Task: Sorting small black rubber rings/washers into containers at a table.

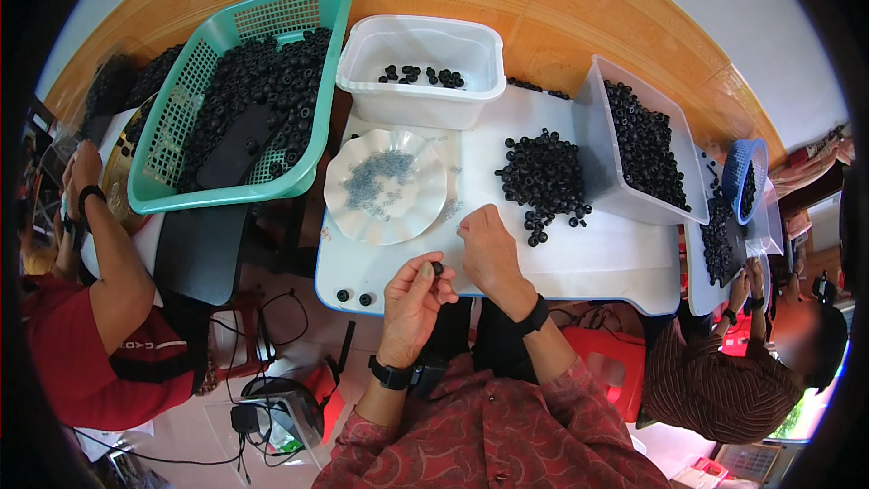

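Observation:
A small round black part (437,268) with a hole is pinched between the thumb and fingers of my left hand (407,304), near the table's front edge. Close by on the right, my right hand (493,255) is closed at the fingertips; whatever they hold is too small to make out. Ahead of both hands lies a white wavy-rimmed plate (391,228) with many tiny clear rings (378,179) in it. Some rings are scattered on the tabletop beside the plate. A heap of black parts (543,177) sits right of my right hand. Two loose black parts (353,297) rest at the front left edge.
Behind the plate stands a white tub (425,110) holding several black parts. A translucent bin (605,163) full of them is at the right, a green basket (149,188) at the left. People work on both sides. Cables (262,335) run across the floor at left.

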### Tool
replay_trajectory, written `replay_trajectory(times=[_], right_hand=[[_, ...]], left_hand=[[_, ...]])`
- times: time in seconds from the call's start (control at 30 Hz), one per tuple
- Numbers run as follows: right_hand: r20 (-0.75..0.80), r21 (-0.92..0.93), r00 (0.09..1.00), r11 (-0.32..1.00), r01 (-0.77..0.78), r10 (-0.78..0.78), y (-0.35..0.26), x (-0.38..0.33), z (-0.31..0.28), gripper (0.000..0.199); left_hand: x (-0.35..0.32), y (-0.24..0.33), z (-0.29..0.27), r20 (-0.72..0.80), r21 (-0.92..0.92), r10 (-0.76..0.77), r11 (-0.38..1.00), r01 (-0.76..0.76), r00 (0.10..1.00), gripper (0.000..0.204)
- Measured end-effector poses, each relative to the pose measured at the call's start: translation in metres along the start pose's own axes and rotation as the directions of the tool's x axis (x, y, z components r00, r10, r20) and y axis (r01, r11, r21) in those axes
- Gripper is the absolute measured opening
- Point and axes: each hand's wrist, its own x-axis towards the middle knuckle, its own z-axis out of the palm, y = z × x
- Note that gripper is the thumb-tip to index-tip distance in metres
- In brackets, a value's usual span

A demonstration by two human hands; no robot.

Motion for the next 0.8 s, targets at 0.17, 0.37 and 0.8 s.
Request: replay_trajectory(times=[0.17,0.37,0.8], right_hand=[[0.011,0.345,0.981,0.920,-0.188,0.196,0.007,-0.018,-0.011,0.010],[-0.135,0.341,0.970,0.929,-0.147,0.203,0.024,-0.033,-0.020,0.016],[-0.235,0.242,0.955,0.963,-0.121,0.179,0.030,-0.045,-0.032,0.015]], left_hand=[[-0.001,-0.002,0.001,0.019,-0.054,-0.039,0.998,0.040,0.999,0.025],[0.000,-0.007,0.007,0.032,-0.029,-0.073,0.997,0.074,0.997,0.023],[-0.001,-0.011,0.016,0.008,0.064,-0.084,0.994,0.084,0.996,0.025]])
